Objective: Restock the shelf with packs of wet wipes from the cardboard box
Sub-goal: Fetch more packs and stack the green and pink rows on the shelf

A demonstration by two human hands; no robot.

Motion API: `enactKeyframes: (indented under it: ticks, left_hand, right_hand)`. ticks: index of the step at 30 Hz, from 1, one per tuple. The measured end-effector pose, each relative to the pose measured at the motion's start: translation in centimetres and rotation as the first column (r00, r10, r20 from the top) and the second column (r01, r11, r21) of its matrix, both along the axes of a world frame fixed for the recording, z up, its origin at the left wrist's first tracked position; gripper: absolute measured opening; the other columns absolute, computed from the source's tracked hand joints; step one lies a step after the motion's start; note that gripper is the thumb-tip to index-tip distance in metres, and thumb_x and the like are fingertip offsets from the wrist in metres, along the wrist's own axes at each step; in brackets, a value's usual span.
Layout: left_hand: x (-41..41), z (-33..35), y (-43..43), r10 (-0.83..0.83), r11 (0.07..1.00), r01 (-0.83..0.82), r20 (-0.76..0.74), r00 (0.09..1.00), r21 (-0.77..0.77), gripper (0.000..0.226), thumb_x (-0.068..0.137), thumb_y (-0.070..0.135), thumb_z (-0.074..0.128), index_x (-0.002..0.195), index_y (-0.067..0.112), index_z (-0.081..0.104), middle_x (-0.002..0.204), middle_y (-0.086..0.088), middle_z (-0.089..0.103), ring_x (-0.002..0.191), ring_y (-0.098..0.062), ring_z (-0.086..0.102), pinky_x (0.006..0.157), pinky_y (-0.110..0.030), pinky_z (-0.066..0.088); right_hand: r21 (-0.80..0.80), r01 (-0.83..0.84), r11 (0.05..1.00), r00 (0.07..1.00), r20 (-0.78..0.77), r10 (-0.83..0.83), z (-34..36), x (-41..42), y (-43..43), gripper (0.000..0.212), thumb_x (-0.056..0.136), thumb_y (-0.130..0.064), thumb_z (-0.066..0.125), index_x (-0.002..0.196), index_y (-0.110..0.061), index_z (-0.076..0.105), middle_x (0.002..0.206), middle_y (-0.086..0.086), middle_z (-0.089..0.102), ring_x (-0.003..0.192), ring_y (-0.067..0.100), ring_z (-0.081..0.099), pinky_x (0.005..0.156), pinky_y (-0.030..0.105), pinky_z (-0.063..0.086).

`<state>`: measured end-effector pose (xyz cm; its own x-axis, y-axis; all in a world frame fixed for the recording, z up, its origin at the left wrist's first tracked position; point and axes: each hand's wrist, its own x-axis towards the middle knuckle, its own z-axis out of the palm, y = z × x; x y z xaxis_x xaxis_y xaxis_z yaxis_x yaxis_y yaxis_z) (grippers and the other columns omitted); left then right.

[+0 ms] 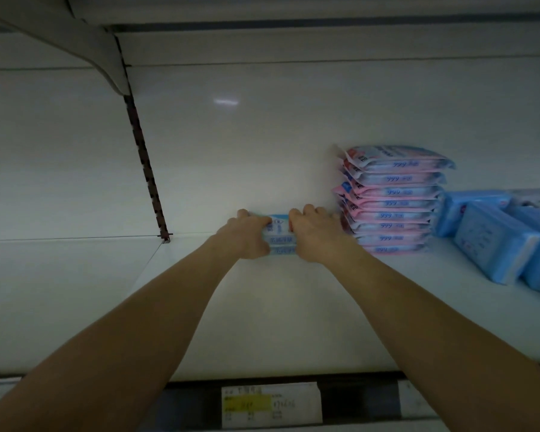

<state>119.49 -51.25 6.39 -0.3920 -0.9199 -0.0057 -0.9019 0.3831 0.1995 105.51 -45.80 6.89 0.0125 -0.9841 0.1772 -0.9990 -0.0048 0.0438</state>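
Your left hand (247, 236) and right hand (314, 236) clasp the blue packs (281, 243) just beside the pink stack (393, 201); an uneven release may topple either pile.

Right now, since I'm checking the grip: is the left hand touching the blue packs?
Touching. The head view shows the left hand curled round the left end of the blue packs, with no gap.

Small stack of packs (281, 236) at frame centre on shelf (262, 322), against back wall, between left hand (247, 236) and right hand (315, 236). Tall pack stack (393, 201) right of it; bigger packs (499, 238) far right. Price label (272, 405) bottom centre.
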Motion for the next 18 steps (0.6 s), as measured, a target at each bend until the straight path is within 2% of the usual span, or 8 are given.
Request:
enactKeyframes:
  ticks: [2,5,8,13,15,18]
  left_hand:
    - [0.1,0.2,0.4,0.026,0.999,-0.026,-0.014,1.000,-0.026,0.065,0.085,0.031,0.064,0.143,0.028,0.036,0.133,-0.013,0.034,0.121,-0.033,0.044,0.103,-0.043,0.042]
    - [0.5,0.7,1.1,0.103,0.992,-0.106,-0.041,0.994,-0.062,0.066,0.086,0.029,0.064,0.144,0.028,0.032,0.136,-0.012,0.031,0.125,-0.032,0.038,0.101,-0.042,0.041]
    - [0.9,1.2,1.5,0.142,0.989,-0.144,-0.069,0.987,-0.029,0.063,0.088,0.026,0.061,0.144,0.026,0.032,0.134,-0.013,0.033,0.123,-0.032,0.042,0.099,-0.042,0.043]
    - [1.3,1.5,1.7,0.090,0.994,-0.080,-0.134,0.987,0.076,0.047,0.088,0.020,0.061,0.131,0.013,0.043,0.130,-0.013,0.053,0.120,-0.031,0.050,0.095,-0.036,0.042]
    - [1.1,1.2,1.8,0.073,0.991,-0.054,-0.164,0.984,0.119,0.047,0.090,0.020,0.060,0.133,0.012,0.045,0.132,-0.013,0.054,0.119,-0.031,0.053,0.097,-0.035,0.042]
    - [0.6,0.6,1.7,0.061,0.994,-0.045,-0.172,0.983,0.097,0.041,0.093,0.018,0.054,0.133,0.012,0.047,0.131,-0.014,0.055,0.116,-0.032,0.055,0.096,-0.036,0.043]
  right_hand:
    - [-0.002,0.009,1.000,1.000,-0.029,-0.009,0.3,1.1,0.4,0.051,0.086,-0.020,0.062,0.132,-0.014,0.040,0.128,0.012,0.039,0.121,0.032,0.040,0.098,0.047,0.035]
    - [-0.010,-0.015,1.000,1.000,-0.016,0.015,0.1,2.6,0.9,0.048,0.088,-0.014,0.058,0.133,-0.015,0.043,0.128,0.012,0.039,0.122,0.031,0.040,0.101,0.045,0.033]
    - [-0.014,-0.028,1.000,1.000,0.006,0.028,0.3,3.4,1.4,0.047,0.089,-0.010,0.055,0.134,-0.012,0.043,0.129,0.014,0.040,0.122,0.032,0.040,0.102,0.043,0.033]
    - [0.023,-0.025,0.999,0.999,0.049,0.024,0.5,3.6,1.5,0.046,0.091,-0.009,0.051,0.136,-0.013,0.042,0.131,0.014,0.039,0.125,0.032,0.038,0.101,0.044,0.037]
    - [0.052,-0.005,0.999,0.997,0.076,0.001,0.3,3.6,1.4,0.050,0.091,-0.007,0.050,0.139,-0.015,0.038,0.133,0.014,0.038,0.127,0.032,0.036,0.100,0.046,0.039]
    - [0.050,0.019,0.999,0.996,0.085,-0.023,-0.2,3.5,1.3,0.054,0.090,-0.007,0.051,0.140,-0.018,0.036,0.134,0.012,0.037,0.127,0.031,0.036,0.099,0.047,0.040]
